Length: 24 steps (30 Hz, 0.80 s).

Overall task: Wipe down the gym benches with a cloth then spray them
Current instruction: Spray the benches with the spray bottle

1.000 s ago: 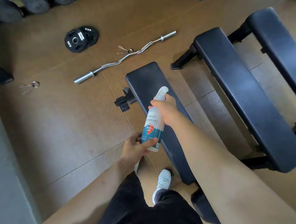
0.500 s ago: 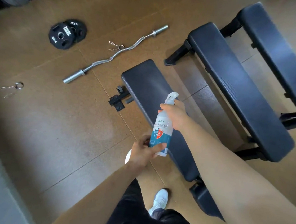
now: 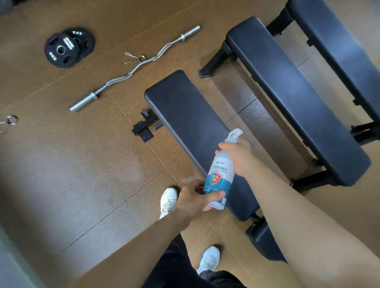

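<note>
Nearly upright cylindrical plastic bottle point(image 3: 219, 177), padded bench point(image 3: 187, 111)

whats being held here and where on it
A spray bottle: the right hand grips its neck below the nozzle, and the left hand holds its base.

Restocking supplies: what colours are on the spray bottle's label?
On the spray bottle, white over teal with a red-and-blue shield; head view.

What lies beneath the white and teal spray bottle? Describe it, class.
Below the white and teal spray bottle runs the nearest dark padded bench and brown floor; the patch straight behind it is covered.
</note>
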### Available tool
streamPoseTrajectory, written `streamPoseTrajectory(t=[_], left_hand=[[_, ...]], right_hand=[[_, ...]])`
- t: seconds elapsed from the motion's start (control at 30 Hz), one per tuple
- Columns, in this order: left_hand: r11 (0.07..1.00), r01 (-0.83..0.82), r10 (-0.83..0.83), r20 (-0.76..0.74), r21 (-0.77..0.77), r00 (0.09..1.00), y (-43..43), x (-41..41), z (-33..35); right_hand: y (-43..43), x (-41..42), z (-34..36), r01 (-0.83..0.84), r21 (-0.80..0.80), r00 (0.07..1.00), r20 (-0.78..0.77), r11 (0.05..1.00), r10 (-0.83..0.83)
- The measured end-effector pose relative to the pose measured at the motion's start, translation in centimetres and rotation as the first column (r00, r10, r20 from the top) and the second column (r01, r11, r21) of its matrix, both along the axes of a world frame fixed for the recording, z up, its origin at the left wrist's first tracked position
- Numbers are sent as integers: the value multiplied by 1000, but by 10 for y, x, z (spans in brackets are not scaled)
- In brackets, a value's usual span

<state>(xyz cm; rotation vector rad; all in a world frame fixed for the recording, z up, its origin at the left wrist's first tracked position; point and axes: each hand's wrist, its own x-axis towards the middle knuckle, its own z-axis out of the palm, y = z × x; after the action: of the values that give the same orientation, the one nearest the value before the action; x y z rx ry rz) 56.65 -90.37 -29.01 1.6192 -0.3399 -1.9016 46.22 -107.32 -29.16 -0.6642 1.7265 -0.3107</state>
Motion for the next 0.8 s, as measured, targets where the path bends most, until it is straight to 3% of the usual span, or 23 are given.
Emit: streamPoseTrajectory(t=[0.27,0.43,0.63,0.8], left_hand=[[988,148,-139,135,-54,981,73,-66,-2],[972,206,-178,220,-113,959,130,-116,6],[957,257,-219,249,-133,943,212,-208,20],[933,338,-303,235,-122,923,267,-264,31]], right_hand=[[95,-90,17,172,-90,977,141,981,-158],[161,-141,30,203,-176,976,119,963,-184],[249,-238,39,204,-320,973,168,925,-156],[312,-306,42,324,-291,936,239,900,-259]])
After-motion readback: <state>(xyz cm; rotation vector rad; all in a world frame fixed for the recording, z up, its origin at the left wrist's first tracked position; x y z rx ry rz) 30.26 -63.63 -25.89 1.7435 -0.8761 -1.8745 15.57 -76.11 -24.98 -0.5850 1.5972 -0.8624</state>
